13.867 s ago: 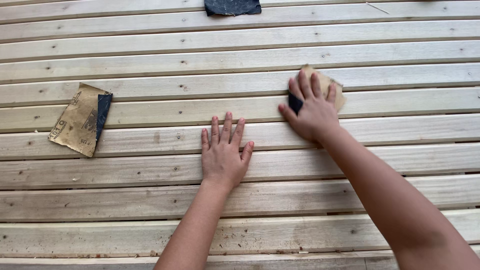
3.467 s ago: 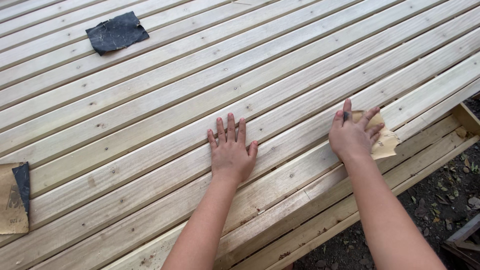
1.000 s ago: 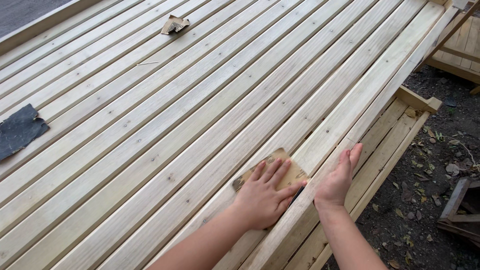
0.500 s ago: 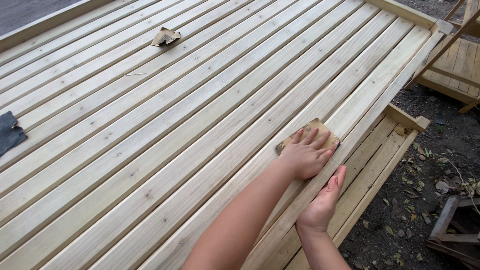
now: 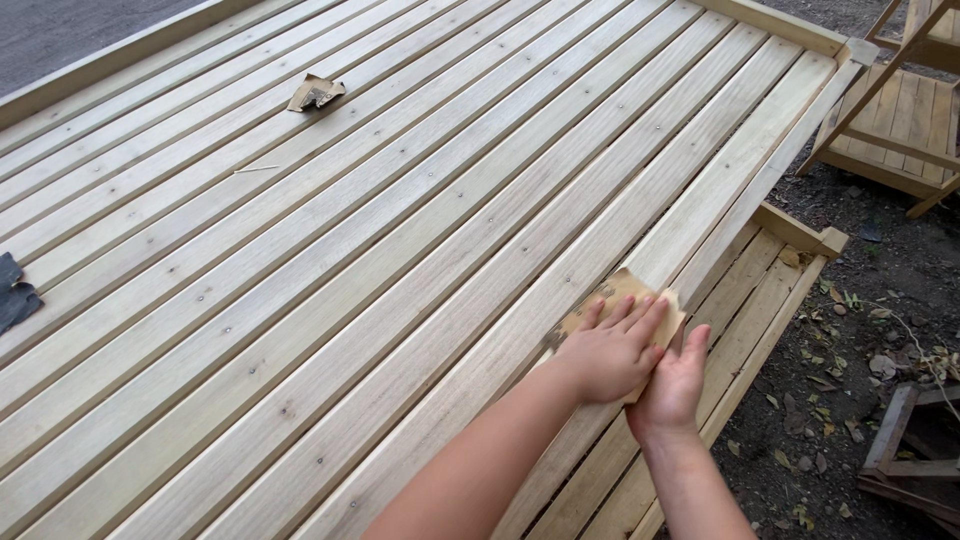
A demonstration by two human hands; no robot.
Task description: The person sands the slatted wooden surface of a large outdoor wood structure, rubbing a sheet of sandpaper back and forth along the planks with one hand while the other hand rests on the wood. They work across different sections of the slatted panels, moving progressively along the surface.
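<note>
The left hand (image 5: pixel 608 355) lies flat, fingers spread, pressing a tan sheet of sandpaper (image 5: pixel 622 300) onto the outermost slat (image 5: pixel 700 215) of the wooden deck (image 5: pixel 400 230); its grip is released, palm down for even pressure. The right hand (image 5: pixel 672 385), also released, braces against the slat's edge. Farther off lie a folded paper scrap (image 5: pixel 316 92) and a dark sheet (image 5: pixel 14 292), set aside.

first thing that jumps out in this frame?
Both hands at the right edge of the slatted wooden panel: the left hand lies flat on a tan sheet of sandpaper, and the right hand rests against the edge beside it. Further off, a crumpled sandpaper piece lies near the top left, and a dark sheet sits at the left border.
</note>
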